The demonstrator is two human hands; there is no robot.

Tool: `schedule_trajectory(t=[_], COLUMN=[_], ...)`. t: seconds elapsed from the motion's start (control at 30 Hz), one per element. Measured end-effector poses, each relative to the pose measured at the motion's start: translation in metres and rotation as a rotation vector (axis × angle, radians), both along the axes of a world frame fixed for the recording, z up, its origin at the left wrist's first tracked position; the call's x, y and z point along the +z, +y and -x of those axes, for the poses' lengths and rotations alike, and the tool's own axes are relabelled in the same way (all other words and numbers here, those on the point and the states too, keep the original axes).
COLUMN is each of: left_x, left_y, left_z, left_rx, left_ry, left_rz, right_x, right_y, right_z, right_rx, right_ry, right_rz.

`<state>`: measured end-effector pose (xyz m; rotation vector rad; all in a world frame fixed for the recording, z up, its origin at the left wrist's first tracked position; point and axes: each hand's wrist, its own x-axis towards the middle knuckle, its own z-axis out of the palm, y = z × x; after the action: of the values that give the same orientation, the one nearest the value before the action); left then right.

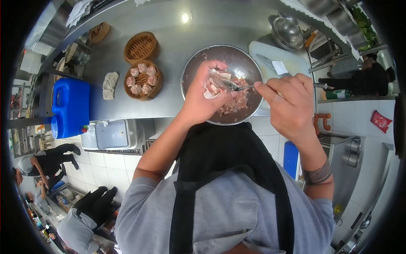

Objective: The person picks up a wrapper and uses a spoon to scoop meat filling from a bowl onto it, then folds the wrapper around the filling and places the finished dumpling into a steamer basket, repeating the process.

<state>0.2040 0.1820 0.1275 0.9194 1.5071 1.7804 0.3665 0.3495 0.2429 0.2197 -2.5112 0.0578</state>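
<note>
My left hand (201, 94) is cupped over the steel mixing bowl (189, 63), its fingers curled around a thin pale dumpling wrapper (207, 93) with pink minced meat on it. A metal spoon (231, 86) presses at that meat. Its handle end is pinched in my right hand (292, 101), which hovers over the bowl's right rim. Below both hands, pink minced meat (237, 101) lies in the bowl. To the left, a bamboo steamer basket (158, 88) holds several open-topped dumplings (136, 89).
Behind the filled basket sits another bamboo steamer (141, 46). A folded cloth (110, 85) and a blue jug (71, 106) stand farther left. On the right, a white cutting board (292, 59) bears a knife (266, 62), near steel bowls (287, 33). Other people (80, 222) are at lower left.
</note>
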Motion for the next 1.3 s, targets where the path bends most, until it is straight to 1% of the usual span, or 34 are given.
schedule_trajectory(t=[0.03,0.1,0.13,0.2,0.23,0.3,0.33,0.4,0.5,0.53,0.6,0.63,0.7,0.73,0.8,0.83,0.9,0.93,0.97,1.0,1.03,1.1,1.13,1.2,1.23,1.3], left_x=[-0.002,-0.003,-0.002,0.002,0.004,0.007,0.004,-0.003,0.0,-0.001,-0.001,-0.003,-0.008,-0.01,-0.012,-0.011,-0.007,-0.008,-0.009,-0.01,-0.008,0.0,0.004,0.01,0.01,0.007], left_y=[0.0,0.001,0.0,-0.001,-0.001,0.001,0.001,0.003,0.003,0.003,0.004,0.005,0.007,0.006,0.004,0.005,0.006,0.007,0.006,0.004,0.002,0.002,0.002,0.0,-0.001,-0.002], left_z=[0.0,0.0,0.0,0.001,0.002,0.003,0.005,0.009,0.005,0.001,-0.007,-0.008,-0.009,-0.01,-0.013,-0.014,-0.017,-0.016,-0.016,-0.017,-0.017,-0.017,-0.018,-0.022,-0.021,-0.021], left_rx=[0.002,0.054,0.056,0.052,0.043,0.003,-0.012,0.048,0.08,0.077,0.06,0.058,0.127,0.131,0.032,0.029,0.085,0.088,0.091,0.092,0.093,0.04,0.038,-0.037,-0.037,-0.017], left_ry=[0.0,0.075,0.075,0.183,0.185,0.167,0.167,0.44,0.464,0.462,0.235,0.235,0.354,0.351,0.289,0.29,0.4,0.398,0.423,0.449,0.447,0.548,0.548,0.233,0.234,0.43], left_rz=[0.001,0.061,0.06,0.061,0.066,-0.002,0.0,0.019,-0.015,-0.016,-0.05,-0.054,-0.123,-0.121,-0.078,-0.08,-0.012,-0.01,-0.03,-0.048,-0.044,-0.002,-0.003,0.155,0.156,0.22], right_x=[-0.004,-0.01,-0.008,-0.002,0.003,0.015,0.016,0.018,0.035,0.033,0.027,0.03,0.039,0.039,0.04,0.038,0.032,0.035,0.04,0.043,0.04,0.036,0.037,0.039,0.037,0.03], right_y=[0.001,0.005,0.006,0.005,0.003,-0.004,-0.006,-0.007,-0.01,-0.013,-0.021,-0.02,-0.017,-0.018,-0.022,-0.023,-0.022,-0.021,-0.02,-0.02,-0.021,-0.025,-0.026,-0.028,-0.029,-0.03], right_z=[-0.001,-0.001,-0.002,-0.006,-0.006,-0.005,-0.006,-0.004,-0.01,-0.01,-0.009,-0.012,-0.016,-0.017,-0.02,-0.02,-0.019,-0.019,-0.019,-0.019,-0.017,-0.01,-0.009,-0.007,-0.005,-0.003], right_rx=[0.002,-0.03,-0.029,-0.104,-0.112,-0.104,-0.119,-0.097,-0.121,-0.124,-0.111,-0.115,-0.152,-0.149,-0.14,-0.142,-0.143,-0.14,-0.132,-0.125,-0.123,-0.085,-0.087,-0.067,-0.067,-0.002], right_ry=[0.0,0.084,0.085,-0.003,-0.001,-0.144,-0.142,-0.145,-0.154,-0.156,-0.205,-0.204,-0.204,-0.207,-0.249,-0.248,-0.282,-0.285,-0.294,-0.304,-0.307,-0.278,-0.278,-0.291,-0.29,-0.173], right_rz=[0.001,0.177,0.176,0.245,0.25,0.153,0.157,0.094,0.121,0.12,0.133,0.13,0.158,0.158,0.256,0.255,0.198,0.198,0.146,0.096,0.099,-0.008,-0.009,-0.09,-0.09,-0.159])
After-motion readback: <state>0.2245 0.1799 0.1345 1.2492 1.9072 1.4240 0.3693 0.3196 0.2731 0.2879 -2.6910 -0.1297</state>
